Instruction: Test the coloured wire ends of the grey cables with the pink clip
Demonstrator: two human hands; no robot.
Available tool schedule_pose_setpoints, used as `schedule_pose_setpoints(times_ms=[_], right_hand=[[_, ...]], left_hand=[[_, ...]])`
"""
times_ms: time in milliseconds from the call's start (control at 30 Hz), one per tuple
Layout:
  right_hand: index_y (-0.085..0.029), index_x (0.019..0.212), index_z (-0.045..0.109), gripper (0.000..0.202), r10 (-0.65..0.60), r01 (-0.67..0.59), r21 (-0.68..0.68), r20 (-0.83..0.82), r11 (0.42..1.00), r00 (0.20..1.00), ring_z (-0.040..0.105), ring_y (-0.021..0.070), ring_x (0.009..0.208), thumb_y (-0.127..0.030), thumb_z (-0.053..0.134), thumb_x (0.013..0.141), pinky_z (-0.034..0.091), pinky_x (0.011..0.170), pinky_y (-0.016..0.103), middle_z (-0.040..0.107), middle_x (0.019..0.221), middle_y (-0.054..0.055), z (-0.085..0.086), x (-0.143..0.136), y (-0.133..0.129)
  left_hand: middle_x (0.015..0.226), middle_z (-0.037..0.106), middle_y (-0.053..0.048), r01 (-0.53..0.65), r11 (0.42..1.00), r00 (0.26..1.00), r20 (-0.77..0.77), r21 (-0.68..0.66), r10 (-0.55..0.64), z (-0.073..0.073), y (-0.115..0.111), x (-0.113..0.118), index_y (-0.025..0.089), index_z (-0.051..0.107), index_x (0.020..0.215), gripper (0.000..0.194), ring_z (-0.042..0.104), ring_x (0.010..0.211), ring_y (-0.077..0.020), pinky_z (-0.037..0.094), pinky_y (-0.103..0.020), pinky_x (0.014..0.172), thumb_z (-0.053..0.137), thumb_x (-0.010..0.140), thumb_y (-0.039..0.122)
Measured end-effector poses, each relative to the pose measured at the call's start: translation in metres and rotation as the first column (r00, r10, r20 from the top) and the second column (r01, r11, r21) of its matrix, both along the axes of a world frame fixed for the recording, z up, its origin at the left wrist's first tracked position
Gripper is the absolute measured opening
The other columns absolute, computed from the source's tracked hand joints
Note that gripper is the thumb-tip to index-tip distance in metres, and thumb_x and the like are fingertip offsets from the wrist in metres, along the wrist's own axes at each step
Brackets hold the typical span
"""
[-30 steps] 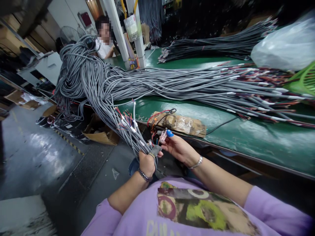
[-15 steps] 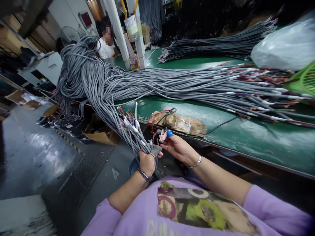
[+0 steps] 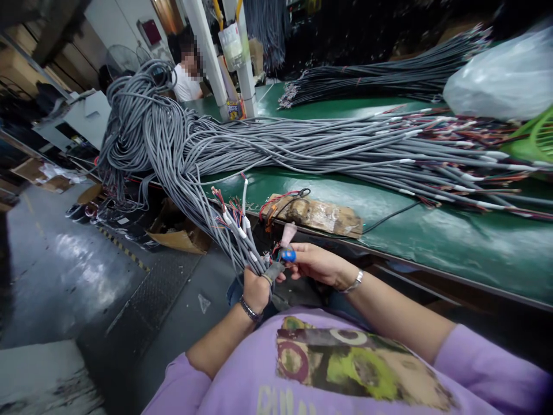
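My left hand [image 3: 258,288] is wrapped round the end part of a bundle of grey cables [image 3: 218,233], with a grey covering on its thumb. The cables' white-banded ends and bare coloured wires fan out just above that hand. My right hand [image 3: 317,265], with a blue cover [image 3: 288,255] on one fingertip, pinches at the thin coloured wires beside my left thumb. Its fingertips partly hide those wires. Just beyond them, a pale pink clip [image 3: 288,233] stands at the bench edge, apart from my fingers.
Many more grey cables [image 3: 302,144] lie along the green bench [image 3: 415,236]. A taped wooden block [image 3: 319,218] with leads sits at its front edge. Behind are a dark cable bundle [image 3: 367,80], a plastic bag [image 3: 501,78] and a green basket [image 3: 542,138]. A person [image 3: 186,80] sits beyond the posts.
My right hand has moved down from the pink clip to the wires by my left thumb, its fingers closing there. The held cable ends have shifted slightly right.
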State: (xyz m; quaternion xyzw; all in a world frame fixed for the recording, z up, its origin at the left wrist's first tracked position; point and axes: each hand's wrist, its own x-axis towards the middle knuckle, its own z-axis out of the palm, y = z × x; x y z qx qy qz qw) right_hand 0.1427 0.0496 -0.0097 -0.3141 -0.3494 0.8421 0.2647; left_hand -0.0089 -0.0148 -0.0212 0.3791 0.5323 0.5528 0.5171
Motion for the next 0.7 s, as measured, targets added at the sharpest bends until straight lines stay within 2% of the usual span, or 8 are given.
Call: schedule_pose_setpoints(times_ms=[100,200,267,367,467,533,600,700], right_hand=[[-0.014,0.064,0.061,0.026,-0.009,0.0,0.141,0.064,0.99,0.998,0.046,0.0064,0.048,-0.031,0.081,0.061,0.039,0.048,0.02,0.056,0.054,-0.003,0.001,-0.004,-0.002],[-0.015,0.063,0.062,0.023,0.016,-0.048,0.244,0.13,0.969,0.991,0.047,0.0072,0.049,-0.028,0.081,0.059,0.037,0.05,0.021,0.059,0.054,-0.003,0.0,-0.005,-0.006],[-0.015,0.063,0.064,0.021,0.015,-0.053,0.263,0.145,0.963,0.989,0.047,0.0072,0.05,-0.026,0.081,0.059,0.037,0.051,0.021,0.06,0.055,-0.003,-0.001,-0.006,-0.009],[-0.015,0.066,0.065,0.021,-0.046,0.031,0.19,0.074,0.981,0.996,0.048,0.007,0.052,-0.029,0.079,0.062,0.04,0.053,0.022,0.06,0.058,-0.002,-0.002,-0.003,-0.01],[-0.016,0.076,0.065,0.022,-0.11,0.11,0.042,-0.012,0.993,0.994,0.054,0.009,0.056,-0.033,0.077,0.067,0.047,0.057,0.025,0.064,0.069,0.001,-0.004,0.004,-0.012],[-0.017,0.08,0.065,0.024,-0.12,0.12,-0.009,-0.031,0.993,0.992,0.056,0.0099,0.058,-0.033,0.076,0.068,0.05,0.058,0.027,0.065,0.075,0.002,-0.005,0.006,-0.015],[-0.017,0.081,0.063,0.026,-0.109,0.11,0.012,-0.018,0.994,0.994,0.054,0.0094,0.057,-0.034,0.077,0.067,0.05,0.055,0.027,0.063,0.075,0.001,-0.006,0.005,-0.02],[-0.017,0.074,0.059,0.028,-0.182,0.168,0.178,0.066,0.97,0.981,0.047,0.0076,0.052,-0.037,0.077,0.067,0.043,0.05,0.023,0.058,0.063,-0.002,-0.007,-0.003,-0.028]], left_hand=[[0.054,0.066,-0.004,0.157,0.987,0.986,-0.055,-0.024,-0.158,0.002,0.0,-0.006,0.014,0.068,0.066,0.024,0.06,0.049,-0.0142,0.049,-0.025,0.054,0.074,0.067,0.037],[0.054,0.066,-0.004,0.358,0.931,0.923,-0.123,-0.077,-0.365,0.007,0.0,-0.011,0.013,0.069,0.064,0.022,0.06,0.049,-0.0146,0.048,-0.025,0.052,0.077,0.064,0.034],[0.056,0.067,-0.005,0.408,0.908,0.897,-0.144,-0.092,-0.418,0.009,0.001,-0.013,0.013,0.069,0.066,0.022,0.06,0.049,-0.0149,0.049,-0.025,0.052,0.077,0.063,0.034],[0.061,0.068,-0.006,0.345,0.935,0.933,-0.084,-0.081,-0.351,0.008,0.002,-0.013,0.013,0.069,0.072,0.025,0.062,0.05,-0.0152,0.051,-0.026,0.052,0.076,0.064,0.036],[0.057,0.066,-0.004,0.177,0.981,0.984,0.019,-0.083,-0.176,0.007,0.004,-0.009,0.013,0.065,0.071,0.029,0.062,0.047,-0.0151,0.051,-0.026,0.049,0.077,0.063,0.038],[0.052,0.064,-0.002,0.059,0.994,0.997,0.059,-0.092,-0.054,0.007,0.006,-0.007,0.014,0.062,0.067,0.031,0.062,0.046,-0.0152,0.051,-0.026,0.049,0.078,0.06,0.039],[0.051,0.063,-0.002,-0.006,0.995,0.996,0.083,-0.101,0.015,0.008,0.007,-0.006,0.014,0.06,0.064,0.032,0.062,0.046,-0.0156,0.052,-0.026,0.049,0.079,0.058,0.039],[0.05,0.063,-0.002,-0.003,0.995,0.996,0.093,-0.1,0.012,0.009,0.009,-0.005,0.014,0.061,0.063,0.033,0.062,0.046,-0.0162,0.052,-0.027,0.05,0.08,0.057,0.04]])
